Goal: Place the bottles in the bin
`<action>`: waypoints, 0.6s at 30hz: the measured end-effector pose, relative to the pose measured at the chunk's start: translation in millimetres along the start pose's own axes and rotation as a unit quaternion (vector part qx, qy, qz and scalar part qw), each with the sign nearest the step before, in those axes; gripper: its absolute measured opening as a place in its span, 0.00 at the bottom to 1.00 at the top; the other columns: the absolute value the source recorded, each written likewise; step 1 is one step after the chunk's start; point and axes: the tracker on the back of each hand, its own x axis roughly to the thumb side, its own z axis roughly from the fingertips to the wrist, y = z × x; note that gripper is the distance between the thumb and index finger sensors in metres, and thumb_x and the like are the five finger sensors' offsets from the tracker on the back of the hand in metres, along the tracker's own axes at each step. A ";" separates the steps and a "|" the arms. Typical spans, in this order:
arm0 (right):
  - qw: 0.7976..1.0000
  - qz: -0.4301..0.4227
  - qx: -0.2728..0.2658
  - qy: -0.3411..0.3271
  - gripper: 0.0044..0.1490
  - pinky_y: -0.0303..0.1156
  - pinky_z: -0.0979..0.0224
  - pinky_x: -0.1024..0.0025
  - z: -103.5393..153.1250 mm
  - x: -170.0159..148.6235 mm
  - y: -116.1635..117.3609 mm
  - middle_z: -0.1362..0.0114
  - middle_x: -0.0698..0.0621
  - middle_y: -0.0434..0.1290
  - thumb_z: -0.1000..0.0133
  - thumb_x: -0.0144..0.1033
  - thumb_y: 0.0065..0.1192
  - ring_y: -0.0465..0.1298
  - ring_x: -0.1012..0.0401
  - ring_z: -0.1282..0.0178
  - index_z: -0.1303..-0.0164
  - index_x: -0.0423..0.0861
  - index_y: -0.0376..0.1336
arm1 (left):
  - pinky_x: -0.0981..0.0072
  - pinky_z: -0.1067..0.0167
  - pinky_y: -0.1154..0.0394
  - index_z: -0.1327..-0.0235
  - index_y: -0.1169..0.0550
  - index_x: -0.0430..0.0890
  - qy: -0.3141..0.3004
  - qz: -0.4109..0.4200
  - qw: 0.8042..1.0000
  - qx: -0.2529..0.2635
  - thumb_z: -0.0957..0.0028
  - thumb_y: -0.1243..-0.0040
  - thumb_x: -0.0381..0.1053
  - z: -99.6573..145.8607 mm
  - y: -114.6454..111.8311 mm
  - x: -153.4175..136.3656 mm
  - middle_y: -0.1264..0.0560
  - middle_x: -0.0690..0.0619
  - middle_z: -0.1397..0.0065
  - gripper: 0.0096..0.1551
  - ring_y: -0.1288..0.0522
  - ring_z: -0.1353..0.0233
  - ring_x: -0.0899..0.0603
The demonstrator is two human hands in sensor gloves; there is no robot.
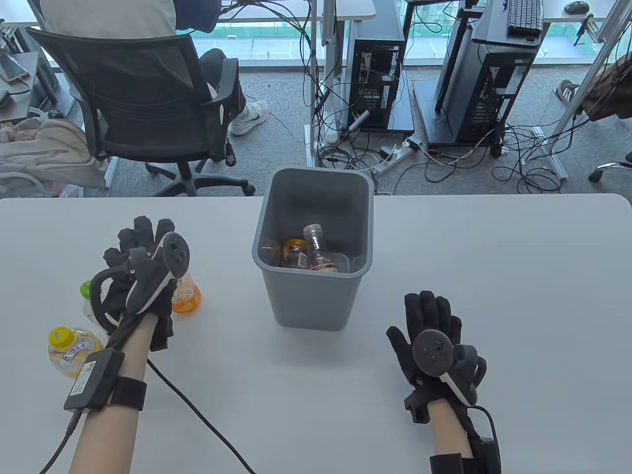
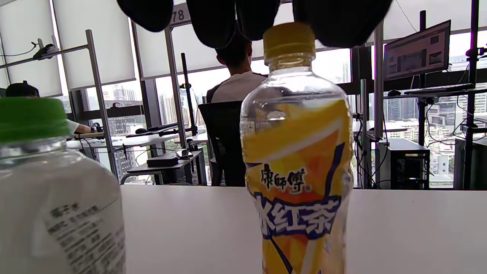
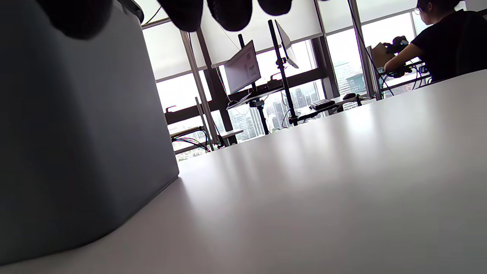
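Observation:
A grey bin (image 1: 306, 301) stands at the table's middle; it holds a clear bottle with a red label (image 1: 320, 253) and an amber bottle (image 1: 295, 253). My left hand (image 1: 140, 247) hovers with fingers spread over an orange-labelled bottle (image 1: 187, 297). In the left wrist view that bottle (image 2: 298, 160) stands upright with a yellow cap, and my fingers (image 2: 213, 19) hang just above it without gripping it. A green-capped white bottle (image 1: 88, 296) and a yellow-capped bottle (image 1: 66, 348) stand to the left. My right hand (image 1: 434, 316) lies flat and empty, right of the bin.
The white table (image 1: 493, 256) ends just behind the bin. Beyond it are an office chair (image 1: 148, 108), computer towers and floor cables. In the right wrist view the bin's wall (image 3: 76, 133) fills the left. The green-capped bottle (image 2: 49, 190) is close in the left wrist view.

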 end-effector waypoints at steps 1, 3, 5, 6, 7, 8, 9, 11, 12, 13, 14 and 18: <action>1.000 0.000 0.001 0.000 0.48 0.43 0.15 0.41 -0.1 -0.1 0.1 0.08 0.49 0.43 0.43 0.65 0.48 0.40 0.46 0.12 0.14 0.57 0.44 | 0.39 0.22 0.37 0.19 0.41 0.66 0.010 0.000 1.000 0.006 0.42 0.44 0.60 0.6 -2.7 -2.5 0.41 0.56 0.09 0.37 0.35 0.13 0.42; 1.000 -0.001 0.001 0.000 0.48 0.43 0.15 0.41 0.2 0.0 -0.9 0.08 0.49 0.43 0.43 0.65 0.48 0.40 0.46 0.12 0.14 0.57 0.44 | 0.40 0.22 0.36 0.21 0.40 0.66 0.013 0.017 0.999 0.032 0.42 0.44 0.59 1.1 -4.8 -6.6 0.38 0.56 0.12 0.35 0.32 0.16 0.43; 1.000 -0.003 -0.003 0.000 0.48 0.43 0.15 0.41 0.5 0.0 -2.1 0.08 0.49 0.43 0.43 0.65 0.49 0.40 0.46 0.12 0.14 0.57 0.44 | 0.41 0.23 0.36 0.22 0.39 0.66 -0.005 0.035 0.999 0.027 0.43 0.43 0.59 1.5 -4.1 -7.5 0.35 0.55 0.15 0.34 0.30 0.19 0.43; 1.000 -0.004 -0.003 0.000 0.48 0.43 0.15 0.41 0.5 0.2 -2.3 0.08 0.49 0.43 0.43 0.65 0.48 0.40 0.46 0.12 0.14 0.57 0.44 | 0.41 0.23 0.35 0.23 0.39 0.65 -0.004 0.030 0.999 0.026 0.44 0.42 0.60 2.5 -3.0 -7.0 0.34 0.56 0.16 0.35 0.29 0.20 0.43; 1.000 -0.004 -0.003 -0.001 0.48 0.43 0.15 0.41 0.6 0.3 -2.3 0.08 0.49 0.43 0.43 0.65 0.49 0.40 0.46 0.12 0.14 0.57 0.44 | 0.42 0.23 0.35 0.23 0.38 0.64 -0.004 0.022 0.999 0.026 0.44 0.42 0.60 3.1 -2.4 -6.5 0.32 0.56 0.18 0.35 0.28 0.22 0.43; 1.000 -0.003 -0.002 -0.002 0.48 0.43 0.15 0.41 0.3 0.4 -1.9 0.08 0.49 0.43 0.43 0.65 0.49 0.40 0.46 0.12 0.14 0.57 0.44 | 0.42 0.23 0.35 0.24 0.38 0.64 -0.006 0.012 1.000 0.022 0.45 0.41 0.60 4.0 -1.8 -5.7 0.31 0.56 0.20 0.35 0.27 0.24 0.43; 1.000 -0.003 -0.001 -0.002 0.48 0.43 0.15 0.41 0.2 0.6 -1.8 0.08 0.49 0.43 0.43 0.65 0.48 0.40 0.46 0.12 0.14 0.57 0.44 | 0.42 0.23 0.35 0.24 0.38 0.64 -0.008 0.010 1.000 0.020 0.45 0.41 0.61 4.6 -1.4 -5.3 0.31 0.56 0.21 0.35 0.26 0.26 0.43; 1.000 -0.004 -0.002 -0.003 0.48 0.43 0.15 0.41 0.2 0.7 -2.3 0.08 0.49 0.43 0.43 0.65 0.48 0.40 0.46 0.12 0.14 0.57 0.44 | 0.42 0.24 0.35 0.24 0.37 0.63 -0.013 0.005 1.000 0.022 0.46 0.40 0.60 6.4 0.3 -4.3 0.30 0.55 0.23 0.35 0.25 0.29 0.42; 1.000 -0.005 -0.003 -0.002 0.48 0.43 0.15 0.41 0.1 0.6 -2.3 0.08 0.49 0.43 0.43 0.65 0.48 0.40 0.46 0.12 0.14 0.57 0.44 | 0.42 0.24 0.34 0.25 0.36 0.62 -0.012 0.000 1.000 0.029 0.46 0.40 0.60 7.1 2.1 -4.0 0.28 0.55 0.24 0.34 0.25 0.30 0.42; 1.000 -0.006 -0.003 -0.002 0.48 0.43 0.15 0.41 0.0 0.5 -2.4 0.08 0.49 0.43 0.43 0.65 0.48 0.40 0.46 0.12 0.14 0.57 0.44 | 0.42 0.25 0.33 0.26 0.35 0.61 -0.011 -0.008 0.999 0.035 0.46 0.40 0.60 7.6 2.4 -4.4 0.28 0.54 0.25 0.34 0.24 0.32 0.42; 1.000 -0.006 -0.003 -0.002 0.48 0.43 0.15 0.41 0.0 0.4 -2.2 0.08 0.49 0.43 0.43 0.65 0.48 0.40 0.46 0.12 0.14 0.57 0.44 | 0.43 0.25 0.33 0.25 0.35 0.61 -0.009 -0.011 0.999 0.052 0.46 0.40 0.60 8.6 2.8 -5.0 0.27 0.54 0.26 0.34 0.24 0.32 0.43; 1.000 -0.009 -0.004 -0.001 0.48 0.43 0.15 0.41 -0.4 0.0 -2.4 0.08 0.49 0.43 0.43 0.65 0.48 0.40 0.46 0.12 0.14 0.57 0.44 | 0.43 0.25 0.32 0.26 0.36 0.60 -0.007 0.020 0.996 0.090 0.46 0.40 0.60 12.6 12.3 -6.8 0.27 0.55 0.26 0.34 0.23 0.33 0.43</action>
